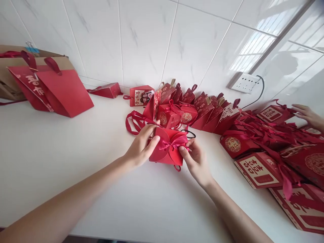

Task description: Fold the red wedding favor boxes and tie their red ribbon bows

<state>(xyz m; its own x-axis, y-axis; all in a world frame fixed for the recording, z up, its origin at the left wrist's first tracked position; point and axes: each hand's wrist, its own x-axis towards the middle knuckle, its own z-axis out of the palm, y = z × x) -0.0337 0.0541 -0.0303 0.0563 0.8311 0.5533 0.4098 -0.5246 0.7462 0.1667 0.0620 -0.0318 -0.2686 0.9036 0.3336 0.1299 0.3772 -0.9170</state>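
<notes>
A small red gift box with overlapping curved flaps is in front of me at the middle of the white table. A pink-red ribbon bow lies across its top. My left hand grips the box's left side, thumb on the top edge. At the right edge, my right hand pinches the ribbon between thumb and fingers; some of those fingers are hidden behind the box. Twisted red cord shows at the lower edge of the box, and a black loop lies just behind it.
Several red gift boxes stand along the tiled wall, with a loose ribbon before them. A large pile of boxes covers the right side. Another person's hand reaches in there. Larger red boxes and a cardboard carton stand left.
</notes>
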